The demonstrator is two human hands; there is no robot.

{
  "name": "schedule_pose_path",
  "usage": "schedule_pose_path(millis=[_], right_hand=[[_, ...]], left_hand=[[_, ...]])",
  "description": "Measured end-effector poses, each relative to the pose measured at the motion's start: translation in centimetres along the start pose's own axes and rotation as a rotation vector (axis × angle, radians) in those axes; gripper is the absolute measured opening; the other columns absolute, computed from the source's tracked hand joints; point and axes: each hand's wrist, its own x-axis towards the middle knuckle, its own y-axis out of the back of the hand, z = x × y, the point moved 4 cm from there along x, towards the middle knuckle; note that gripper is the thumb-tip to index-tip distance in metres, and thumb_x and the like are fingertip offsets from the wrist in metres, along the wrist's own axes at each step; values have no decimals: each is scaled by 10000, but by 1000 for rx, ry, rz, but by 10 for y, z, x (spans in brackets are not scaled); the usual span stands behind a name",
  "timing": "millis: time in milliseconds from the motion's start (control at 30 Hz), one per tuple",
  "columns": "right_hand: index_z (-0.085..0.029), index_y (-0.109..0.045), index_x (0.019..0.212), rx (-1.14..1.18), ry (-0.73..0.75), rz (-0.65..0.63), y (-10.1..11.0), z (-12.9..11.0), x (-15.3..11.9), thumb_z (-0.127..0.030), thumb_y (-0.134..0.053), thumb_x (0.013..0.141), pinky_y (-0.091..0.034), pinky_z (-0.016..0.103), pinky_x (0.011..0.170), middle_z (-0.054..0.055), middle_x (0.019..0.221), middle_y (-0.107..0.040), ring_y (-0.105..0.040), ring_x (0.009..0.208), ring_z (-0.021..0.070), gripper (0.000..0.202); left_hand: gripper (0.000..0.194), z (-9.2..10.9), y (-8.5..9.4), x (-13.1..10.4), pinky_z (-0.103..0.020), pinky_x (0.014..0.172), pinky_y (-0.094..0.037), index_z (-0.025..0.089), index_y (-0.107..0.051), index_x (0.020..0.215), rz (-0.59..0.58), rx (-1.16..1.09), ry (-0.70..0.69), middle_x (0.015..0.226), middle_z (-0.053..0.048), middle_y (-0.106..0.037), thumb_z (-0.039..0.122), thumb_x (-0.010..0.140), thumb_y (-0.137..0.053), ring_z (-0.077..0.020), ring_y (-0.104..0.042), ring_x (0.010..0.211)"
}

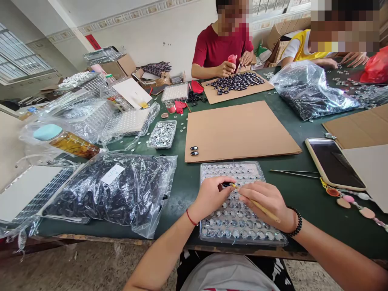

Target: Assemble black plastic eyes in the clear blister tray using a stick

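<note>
My left hand [210,196] pinches a small black piece [226,184] between thumb and fingertips. In my right hand [268,198] is a thin wooden stick [266,211], its yellowish tip touching or very close to the black piece. Both hands are over a clear plastic tray [242,241] filled with rows of small round, shiny pieces. Just beyond it lies a brown cardboard sheet [239,129]. Two black pieces with pale spots, an upper one [194,148] and a lower one [194,153], rest at its near left corner.
Left are a bag of black pieces [121,198], a box of shiny discs [163,135] and a bottle [72,143]. Right lie tweezers [294,173] and a phone [336,161]. Across the table, one person works at a board of black pieces [233,85]; another sits right.
</note>
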Motion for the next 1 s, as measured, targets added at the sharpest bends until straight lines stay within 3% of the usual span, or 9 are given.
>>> schedule_pose_path(millis=[100,167,300,400,533,667,833,900,1000], right_hand=[[-192,-589,867,91,-60,11,0,1,2,-218,-457,846,-435,275,612,52,739,-620,-548,648,142,136],[-186,-583,817,266,-232,75,3,9,5,-274,-429,864,-442,259,560,42,675,-601,-547,589,133,183],[-175,-526,809,907,-706,165,-2,34,5,-423,-388,868,-343,215,346,2,594,-540,-425,366,81,289],[-194,-504,818,1238,-853,235,-5,44,4,-462,-419,843,-284,199,327,-29,587,-497,-352,339,55,283],[-184,-519,790,1307,-881,292,-3,46,3,-450,-463,825,-265,194,347,-28,577,-480,-345,367,51,275],[-167,-544,782,1272,-878,282,-1,41,4,-448,-498,809,-282,185,362,-8,581,-505,-379,404,60,286],[-155,-559,785,1225,-853,254,-4,39,4,-471,-512,797,-294,174,359,1,574,-514,-391,427,67,320],[-151,-561,787,1207,-837,251,-7,41,4,-479,-509,797,-296,174,362,2,577,-522,-386,419,62,333],[-149,-561,781,1191,-840,269,-11,46,4,-496,-512,788,-295,177,367,-4,569,-513,-375,415,60,351]], left_hand=[[202,3,0,-2,-223,577,-383,192,-666,882,7,-57,-16,780,-16,-654,278,758,-532,-113,-505,589],[205,5,0,-4,-218,542,-369,172,-664,862,-1,-120,-1,739,-30,-640,296,755,-541,-111,-496,572],[233,3,-4,-8,-200,452,-329,147,-630,870,-17,-355,108,651,-21,-592,328,734,-575,-68,-435,459],[252,-2,-3,-8,-179,407,-292,157,-587,904,-1,-591,213,659,-1,-579,335,726,-585,-28,-385,394],[297,-5,21,2,-160,377,-225,162,-565,958,94,-732,229,717,-12,-585,372,748,-554,-20,-399,414],[325,-16,68,28,-155,375,-217,170,-524,1000,275,-631,134,763,-32,-613,398,769,-513,-30,-408,431],[239,-61,114,77,-175,464,-338,135,-602,811,397,-173,184,810,-69,-638,334,679,-606,-73,-491,554],[186,-80,122,93,-179,524,-365,122,-615,742,421,-112,189,762,-71,-633,264,627,-646,-104,-528,646],[193,-102,125,105,-184,513,-354,112,-613,759,429,-117,206,689,-58,-623,251,626,-637,-100,-520,599]])
